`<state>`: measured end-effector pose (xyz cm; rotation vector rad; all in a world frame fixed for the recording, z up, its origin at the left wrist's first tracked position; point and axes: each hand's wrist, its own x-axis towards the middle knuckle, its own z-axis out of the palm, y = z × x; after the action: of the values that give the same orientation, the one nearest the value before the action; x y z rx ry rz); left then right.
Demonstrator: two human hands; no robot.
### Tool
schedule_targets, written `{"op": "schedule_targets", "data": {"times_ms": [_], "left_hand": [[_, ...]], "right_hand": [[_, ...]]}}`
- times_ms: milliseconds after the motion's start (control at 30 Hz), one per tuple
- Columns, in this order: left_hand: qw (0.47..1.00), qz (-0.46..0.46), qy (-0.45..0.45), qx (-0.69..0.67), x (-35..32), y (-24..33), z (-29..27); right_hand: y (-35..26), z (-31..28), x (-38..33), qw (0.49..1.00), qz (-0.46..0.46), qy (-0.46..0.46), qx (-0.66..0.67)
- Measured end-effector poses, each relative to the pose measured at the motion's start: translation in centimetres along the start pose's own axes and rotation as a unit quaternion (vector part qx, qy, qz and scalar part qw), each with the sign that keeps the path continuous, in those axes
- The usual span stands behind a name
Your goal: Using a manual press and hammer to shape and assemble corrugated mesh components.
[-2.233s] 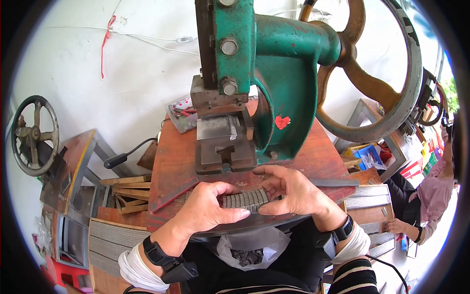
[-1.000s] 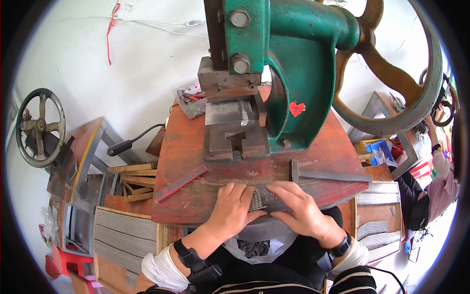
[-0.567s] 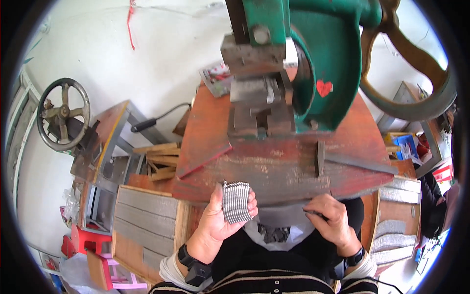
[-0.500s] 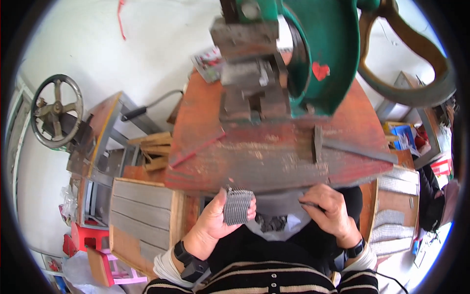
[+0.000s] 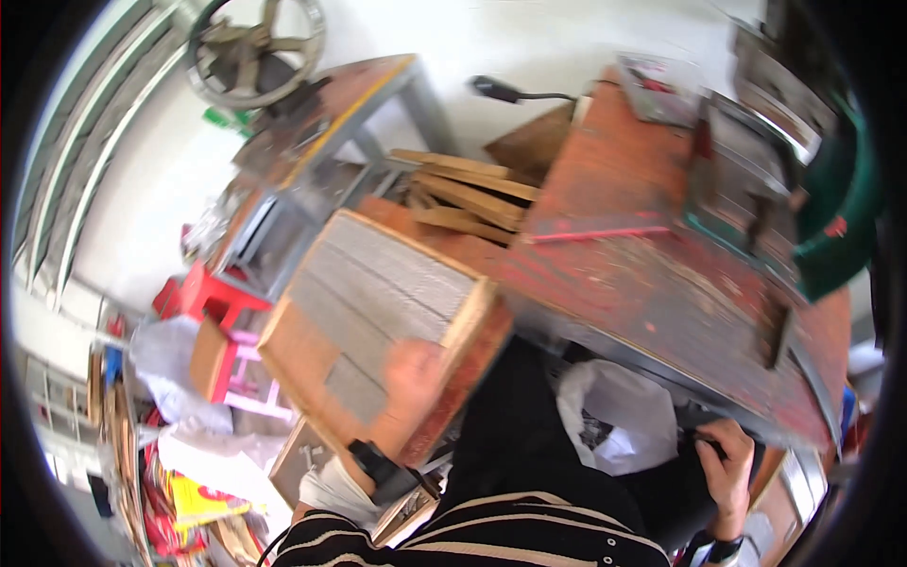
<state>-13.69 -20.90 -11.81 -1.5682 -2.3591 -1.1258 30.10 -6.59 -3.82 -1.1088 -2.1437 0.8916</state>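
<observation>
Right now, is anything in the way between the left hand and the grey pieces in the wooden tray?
Nothing visible. The left hand is already over the wooden tray, right at its rows of grey pieces. Blur hides whether the fingers touch them.

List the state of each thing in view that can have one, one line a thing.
Left hand: reaching into the wooden tray, grip blurred.
Right hand: closed on a small dark thing at the bench edge.
Wooden tray: partly filled with grey rows.
White bag: open, in the lap.
Green press: upright on the red bench.
</observation>
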Motion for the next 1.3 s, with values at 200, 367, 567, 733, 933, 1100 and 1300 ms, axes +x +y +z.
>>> {"op": "schedule_targets", "data": {"times_ms": [200,367,567,733,933,1100,1300], "left_hand": [[0.962,-0.245,-0.028,0.121,-4.0,-18.3,-12.5],[0.901,-0.406,-0.136,-0.074,-4.2,-15.2,-13.9],[0.894,-0.377,-0.207,-0.124,-4.3,-18.5,-14.9],[0.927,-0.29,-0.236,0.038,-3.3,-14.5,-15.0],[0.919,-0.276,-0.276,0.061,-3.0,-14.8,-15.5],[0.914,-0.322,-0.246,0.022,-3.5,-15.6,-14.9],[0.912,-0.346,-0.213,-0.059,-4.4,-18.4,-14.7]], "right_hand": [[-2.3,4.8,4.2,0.989,-0.098,-0.107,-0.013],[-3.1,6.4,5.6,0.989,-0.077,-0.124,-0.032],[-4.4,7.8,6.7,0.98,-0.093,-0.175,-0.032],[-4.3,8.3,5.9,0.977,-0.085,-0.192,-0.028],[-4.2,8.0,5.4,0.972,-0.106,-0.208,-0.037],[-3.3,8.0,4.5,0.972,-0.094,-0.211,-0.039],[-3.8,8.2,4.4,0.971,-0.089,-0.217,-0.046]]}}
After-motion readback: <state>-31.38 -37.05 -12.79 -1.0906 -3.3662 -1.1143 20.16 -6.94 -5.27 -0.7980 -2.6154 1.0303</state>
